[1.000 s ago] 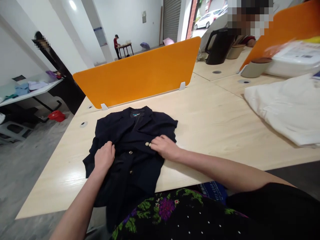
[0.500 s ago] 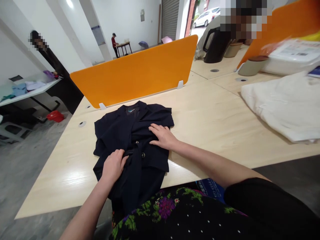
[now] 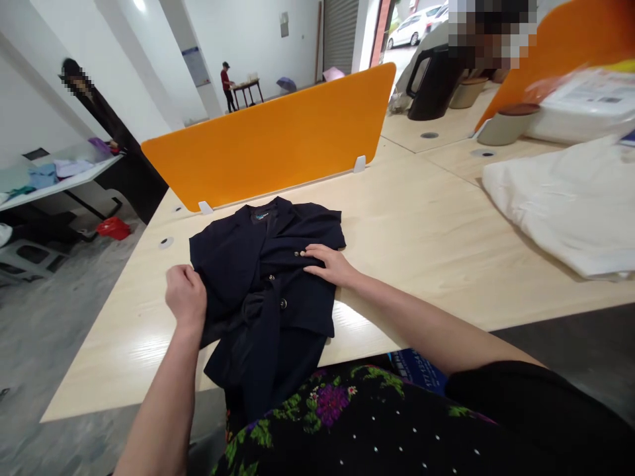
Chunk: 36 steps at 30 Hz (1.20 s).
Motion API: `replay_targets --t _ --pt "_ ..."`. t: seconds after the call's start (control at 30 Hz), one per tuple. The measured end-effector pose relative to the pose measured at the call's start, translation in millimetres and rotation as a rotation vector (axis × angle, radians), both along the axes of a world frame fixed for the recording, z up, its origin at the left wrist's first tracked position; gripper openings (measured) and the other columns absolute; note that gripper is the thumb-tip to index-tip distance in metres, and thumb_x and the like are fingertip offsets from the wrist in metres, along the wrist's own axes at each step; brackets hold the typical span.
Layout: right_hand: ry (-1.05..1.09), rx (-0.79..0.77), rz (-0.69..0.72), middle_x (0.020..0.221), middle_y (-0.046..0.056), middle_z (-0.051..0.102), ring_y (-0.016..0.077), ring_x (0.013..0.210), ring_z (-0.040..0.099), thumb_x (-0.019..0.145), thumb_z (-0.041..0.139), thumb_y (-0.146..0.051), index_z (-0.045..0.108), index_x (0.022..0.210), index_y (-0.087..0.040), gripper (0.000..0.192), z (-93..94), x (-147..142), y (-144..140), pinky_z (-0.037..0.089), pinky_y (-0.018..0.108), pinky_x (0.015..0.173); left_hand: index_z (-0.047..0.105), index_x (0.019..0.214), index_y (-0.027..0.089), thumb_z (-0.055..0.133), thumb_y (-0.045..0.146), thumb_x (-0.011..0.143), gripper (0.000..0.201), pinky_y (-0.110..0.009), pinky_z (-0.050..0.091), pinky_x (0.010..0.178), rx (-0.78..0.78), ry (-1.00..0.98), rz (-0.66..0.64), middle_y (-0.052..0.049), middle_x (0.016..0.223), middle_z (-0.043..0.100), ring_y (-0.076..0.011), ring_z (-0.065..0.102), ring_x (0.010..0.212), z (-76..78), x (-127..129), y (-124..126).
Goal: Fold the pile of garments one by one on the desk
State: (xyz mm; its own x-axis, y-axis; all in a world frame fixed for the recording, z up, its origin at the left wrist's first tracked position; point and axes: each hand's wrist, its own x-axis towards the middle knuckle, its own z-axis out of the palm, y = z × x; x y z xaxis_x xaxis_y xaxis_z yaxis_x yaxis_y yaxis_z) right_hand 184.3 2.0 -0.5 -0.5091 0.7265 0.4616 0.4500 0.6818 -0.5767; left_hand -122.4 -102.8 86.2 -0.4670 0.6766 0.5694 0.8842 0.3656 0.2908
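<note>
Lying front-up on the pale wooden desk (image 3: 426,231), a dark navy jacket (image 3: 233,264) has its collar toward the orange divider (image 3: 278,142) and its lower part hanging over the near edge of the desk. The left hand (image 3: 186,297) is closed on the jacket's left edge, fingers curled into the cloth, with the fabric bunched just beside it. The right hand (image 3: 330,263) rests flat and open on the jacket's right front, fingers spread and pointing left, the fingertips just beside a metal button (image 3: 297,253). Two more buttons show lower down the front. A folded white cloth (image 3: 560,205) lies on the desk well apart to the right. Beyond the divider stand a black kettle (image 3: 434,82) and a grey pot (image 3: 503,127). A second desk (image 3: 54,182) carrying clothes stands at far left, with a person in dark clothing beside it.
</note>
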Motion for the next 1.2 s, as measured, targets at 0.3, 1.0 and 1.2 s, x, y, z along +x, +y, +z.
replay_targets --t 0.3,1.0,1.2 --pt "0.195 -0.169 -0.106 0.104 0.002 0.069 0.0213 0.102 0.062 0.084 0.053 -0.025 0.071 0.091 -0.025 0.019 5.4 -4.8 10.5 0.047 0.037 0.094 0.062 0.091 0.02 0.054 0.029 0.071 0.023 -0.038 0.044 0.092 -0.069 -0.563 -0.512 -0.005 0.095 0.063 -0.0225 0.059 0.094 -13.0 -19.0 -7.0" --pt "0.454 -0.288 0.697 0.136 0.001 0.053 0.0169 0.125 0.049 0.087 0.056 -0.04 0.061 0.123 -0.029 0.038 116.1 -92.8 -92.3 0.039 0.032 0.106 0.052 0.115 0.017 0.062 0.043 0.074 0.049 -0.04 0.054 0.086 0.057 -0.318 -0.548 -0.009 0.111 0.064 -0.0259 0.064 0.099 30.0 34.3 -45.7" --pt "-0.042 -0.054 0.095 0.131 0.013 0.055 0.0268 0.123 0.05 0.083 0.064 -0.03 0.059 0.124 -0.019 0.043 61.4 -55.3 -40.2 0.039 0.043 0.104 0.027 0.126 0.032 0.052 0.039 0.082 0.051 -0.051 0.056 0.087 0.615 -0.601 0.041 0.001 0.127 0.053 -0.0213 0.065 0.097 65.7 -116.9 -68.1"
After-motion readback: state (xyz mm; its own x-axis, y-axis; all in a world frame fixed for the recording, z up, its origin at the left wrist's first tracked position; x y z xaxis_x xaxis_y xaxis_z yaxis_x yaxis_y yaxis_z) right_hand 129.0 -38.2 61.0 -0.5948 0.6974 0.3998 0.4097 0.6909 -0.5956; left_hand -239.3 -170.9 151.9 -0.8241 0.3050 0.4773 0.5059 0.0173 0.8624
